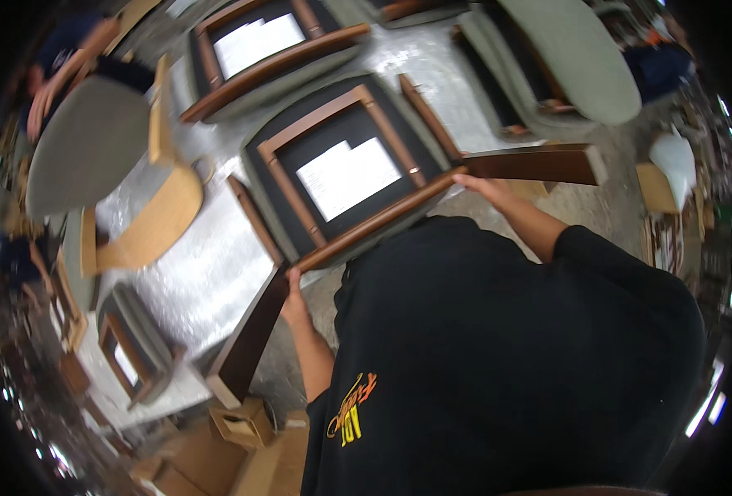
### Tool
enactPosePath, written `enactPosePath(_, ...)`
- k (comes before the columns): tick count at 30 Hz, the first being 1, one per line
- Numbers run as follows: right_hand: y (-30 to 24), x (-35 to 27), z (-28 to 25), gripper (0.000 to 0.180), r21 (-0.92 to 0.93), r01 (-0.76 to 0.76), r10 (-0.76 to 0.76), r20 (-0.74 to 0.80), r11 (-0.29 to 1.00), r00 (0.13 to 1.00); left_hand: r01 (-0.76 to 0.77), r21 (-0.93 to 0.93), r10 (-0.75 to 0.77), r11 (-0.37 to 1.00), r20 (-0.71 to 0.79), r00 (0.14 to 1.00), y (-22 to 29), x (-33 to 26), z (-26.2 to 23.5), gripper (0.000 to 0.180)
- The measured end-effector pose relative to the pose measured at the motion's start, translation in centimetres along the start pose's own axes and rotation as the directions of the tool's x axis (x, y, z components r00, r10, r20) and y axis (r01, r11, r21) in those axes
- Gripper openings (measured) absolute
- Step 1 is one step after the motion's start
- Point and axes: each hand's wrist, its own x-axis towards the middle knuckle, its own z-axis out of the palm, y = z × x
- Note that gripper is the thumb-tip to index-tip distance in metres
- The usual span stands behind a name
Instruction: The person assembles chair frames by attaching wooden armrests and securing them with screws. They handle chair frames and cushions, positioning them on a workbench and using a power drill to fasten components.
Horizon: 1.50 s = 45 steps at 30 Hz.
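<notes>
Plainly, two hands [295, 304] [483, 187] (one per side) hold one chair seat [320, 145].

L hand [296, 304]: gripping, thumb fwd | R hand [488, 188]: gripping, partly blurred | forearms [312, 357]: bare, extd, apart

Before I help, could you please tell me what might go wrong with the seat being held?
The left hand and right hand hold the near rail beside the dark wooden pieces, so pinching is possible. Those pieces jut outward and could knock something. White papers on the upturned seat might slip off; I can't tell whether they're fastened.
</notes>
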Motion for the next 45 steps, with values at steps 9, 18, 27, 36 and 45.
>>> enactPosePath(9,5.1,4.2,-2.6,0.072,-0.323,0.252,-0.323,-0.188,0.912,0.928,-0.046,0.159,0.031,0.986,0.094,0.995,-0.7,1.0,-1.2,0.056)
enactPosePath(18,-11.3,-7.5,-14.5,0.051,-0.466,0.267,-0.355,-0.112,0.844,0.928,-0.153,0.211,0.201,0.965,-0.228,0.953,6.5,-0.2,-10.5,0.057)
enactPosePath(27,-9.1,-2.0,-10.2,0.052,-0.897,-0.112,0.002,-0.123,0.427,0.992,0.097,0.581,-0.082,0.808,-0.052,0.995,15.4,-6.3,-14.8,0.058)
enactPosePath(36,-3.3,8.3,-4.1,0.055,-0.862,-0.225,0.099,-0.202,0.455,0.974,-0.169,0.601,0.106,0.781,0.14,0.985,-1.6,5.1,-3.9,0.099)
enactPosePath(45,-9.0,9.0,11.2,0.061,-0.836,0.002,0.161,0.108,0.549,0.981,-0.291,0.417,0.25,0.861,0.15,0.956,6.4,10.4,2.9,0.061)
